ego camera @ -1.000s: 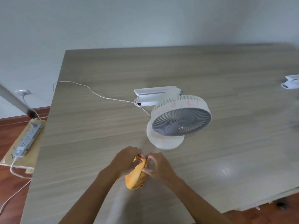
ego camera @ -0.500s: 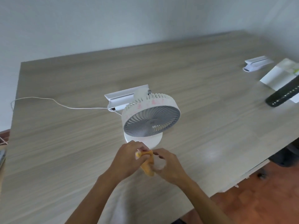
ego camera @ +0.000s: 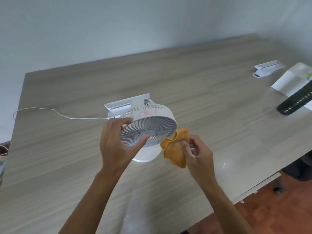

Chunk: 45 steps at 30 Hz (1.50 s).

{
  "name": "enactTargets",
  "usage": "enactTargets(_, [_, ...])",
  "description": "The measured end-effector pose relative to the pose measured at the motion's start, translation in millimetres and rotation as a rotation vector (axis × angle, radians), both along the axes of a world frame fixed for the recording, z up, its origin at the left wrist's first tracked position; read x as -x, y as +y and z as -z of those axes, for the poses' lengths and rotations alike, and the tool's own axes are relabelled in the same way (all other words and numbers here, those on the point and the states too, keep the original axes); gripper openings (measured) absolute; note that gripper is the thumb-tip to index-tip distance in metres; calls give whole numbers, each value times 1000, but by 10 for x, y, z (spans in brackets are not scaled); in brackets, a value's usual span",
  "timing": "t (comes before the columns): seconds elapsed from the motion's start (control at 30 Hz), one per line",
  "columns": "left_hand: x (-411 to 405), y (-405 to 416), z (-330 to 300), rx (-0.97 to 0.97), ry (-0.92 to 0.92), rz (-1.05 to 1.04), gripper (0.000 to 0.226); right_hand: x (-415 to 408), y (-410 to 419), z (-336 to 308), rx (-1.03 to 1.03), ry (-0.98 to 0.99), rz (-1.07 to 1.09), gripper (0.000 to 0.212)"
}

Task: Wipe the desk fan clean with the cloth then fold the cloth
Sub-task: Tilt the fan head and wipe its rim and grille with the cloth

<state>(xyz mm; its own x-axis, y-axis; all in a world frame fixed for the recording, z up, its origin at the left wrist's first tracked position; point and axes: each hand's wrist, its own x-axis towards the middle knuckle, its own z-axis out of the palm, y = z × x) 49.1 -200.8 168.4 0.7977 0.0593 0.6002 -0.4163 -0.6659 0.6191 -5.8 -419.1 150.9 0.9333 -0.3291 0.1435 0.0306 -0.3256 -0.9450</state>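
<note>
Half a second ago both hands pinched the crumpled orange cloth (ego camera: 175,149); now only the right hand (ego camera: 195,152) clamps it, while the spread left hand (ego camera: 116,144) steadies the round white desk fan (ego camera: 150,125) on the wooden table (ego camera: 67,166). Wiping begins; next, press cloth onto the grille.

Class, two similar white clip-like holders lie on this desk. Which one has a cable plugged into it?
The white holder directly behind the desk fan: the white cable runs to it. The far-right holder shows none.
</note>
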Motion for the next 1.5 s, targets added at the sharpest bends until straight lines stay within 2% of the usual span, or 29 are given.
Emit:
enactTargets(0.07, [-138,81,-90,-12,114,-35,81,-100,-96,-148,-10,-69,55,10])
enactTargets(0.17, [-339,202,-177,-129,382,54,109,-334,-235,-281,34,-125,117,11])
enactTargets(0.27, [-463,237,-175,-175,589,84,108,-601,-333,-261,84,-91,118,13])
enactTargets(0.43, [-556,297,-48,-153,543,66,76,-868,-324,-150,119,-99,89,17])
enactTargets(0.53, [-568,278,-29,-118,549,56,68,-981,-300,-44,125,-102,60,17])
enactTargets(0.73, [-612,202,-29,-68,620,103,69,-1123,-292,228,163,-107,-86,29])
enactTargets(0.87, [-627,199,30,-12,671,92,76,-1206,-334,267,370,-152,-142,37])
enactTargets(1.0, [-627,202,78,22,666,105,69,-1196,-315,277,183,-102,-338,42])
enactTargets(1.07, [-626,218,97,22,642,120,70,-1176,-261,279,101,-67,-365,41])
enactTargets(1.13, [-617,235,115,20,626,138,71,-1153,-220,275,93,-27,-339,54])
enactTargets(1.27, [-597,270,105,13,602,188,70,-1060,-174,233,228,-17,-261,66])
enactTargets(1.4, [-650,312,110,-35,578,213,68,-998,-50,181,372,-184,-230,67])
enactTargets(1.5, [-682,330,129,-75,566,220,75,-982,109,126,524,-308,-224,57])
